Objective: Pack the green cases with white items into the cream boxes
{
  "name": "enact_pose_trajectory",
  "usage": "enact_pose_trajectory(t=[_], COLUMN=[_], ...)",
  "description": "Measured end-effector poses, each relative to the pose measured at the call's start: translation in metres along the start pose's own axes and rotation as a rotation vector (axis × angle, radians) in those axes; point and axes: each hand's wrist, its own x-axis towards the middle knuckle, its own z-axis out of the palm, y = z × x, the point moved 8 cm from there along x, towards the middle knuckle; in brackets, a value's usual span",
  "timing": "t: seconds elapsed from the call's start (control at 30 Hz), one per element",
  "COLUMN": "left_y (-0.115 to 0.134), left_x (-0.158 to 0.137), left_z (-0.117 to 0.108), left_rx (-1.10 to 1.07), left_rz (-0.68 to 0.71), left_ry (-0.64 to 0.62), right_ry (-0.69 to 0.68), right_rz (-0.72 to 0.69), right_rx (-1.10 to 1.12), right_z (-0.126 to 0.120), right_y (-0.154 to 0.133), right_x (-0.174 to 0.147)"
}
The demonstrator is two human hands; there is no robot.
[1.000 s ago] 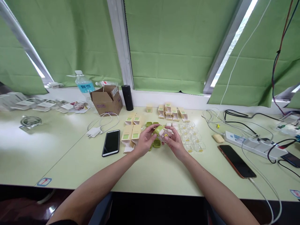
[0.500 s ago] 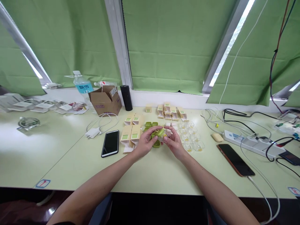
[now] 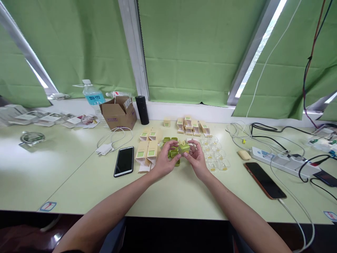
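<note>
Case [image 3: 184,149] between left grip [image 3: 164,162] and right grip [image 3: 198,162]

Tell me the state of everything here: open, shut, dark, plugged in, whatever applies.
Green case: looks shut, held between left hand and right hand
Cardboard box: top flaps open
White-bordered phone: screen dark
Orange-edged phone: screen dark, cable attached
Power strip: plugs inserted
Black cylinder: upright
Green blinds: lowered

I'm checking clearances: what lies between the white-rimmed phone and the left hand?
In the head view, cream cartons lie between the phone and left hand.
</note>
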Motion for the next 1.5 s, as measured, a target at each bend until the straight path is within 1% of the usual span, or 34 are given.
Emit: enact_pose_trajectory(t=[0.2, 0.33, 0.5, 0.63, 0.73, 0.87, 1.0, 1.1, 1.17, 1.23, 1.33, 1.4, 1.5], left_y=[0.009, 0.005, -0.001, -0.003, -0.002, 0.0, 0.008, 0.015, 0.019, 0.019, 0.021, 0.023, 0.026], left_x=[0.0, 0.0, 0.0, 0.001, 0.002, 0.004, 0.007, 0.011, 0.015, 0.02, 0.029, 0.034, 0.04], left_z=[0.003, 0.005, 0.005, 0.004, 0.004, 0.003, 0.001, -0.002, -0.008, -0.018, -0.035, -0.043, -0.049], left_rx=[0.05, 0.074, 0.087, 0.093, 0.094, 0.093, 0.101, 0.086, 0.047, 0.014, 0.01, 0.011, 0.029], left_rz=[0.027, -0.008, -0.035, -0.05, -0.044, -0.015, 0.024, 0.051, 0.051, 0.034, 0.029, 0.038, 0.043], left_ry=[-0.029, -0.05, -0.04, -0.041, -0.05, -0.058, -0.097, -0.164, -0.177, -0.135, -0.022, 0.031, 0.071], right_ry=[0.02, 0.022, 0.056, 0.053, 0.024, 0.006, 0.003, -0.004, -0.009, -0.029, -0.108, -0.12, -0.15], right_rz=[-0.029, -0.04, -0.052, -0.041, -0.031, -0.003, -0.022, -0.033, -0.035, -0.028, -0.025, -0.045, -0.106], right_rx=[-0.095, -0.129, -0.159, -0.158, -0.184, -0.306, -0.367, -0.432, -0.507, -0.6, -0.704, -0.766, -0.839], right_z=[0.0, -0.001, -0.003, -0.002, -0.004, -0.01, -0.012, -0.01, -0.009, -0.01, -0.01, -0.015, -0.02], right_y=[-0.001, 0.002, 0.002, 0.001, -0.003, -0.007, -0.018, -0.028, -0.033, -0.035, -0.028, -0.022, -0.015], right_x=[0.001, 0.002, 0.002, 0.002, 0.002, 0.006, 0.009, 0.003, -0.007, -0.021, -0.044, -0.057, -0.068])
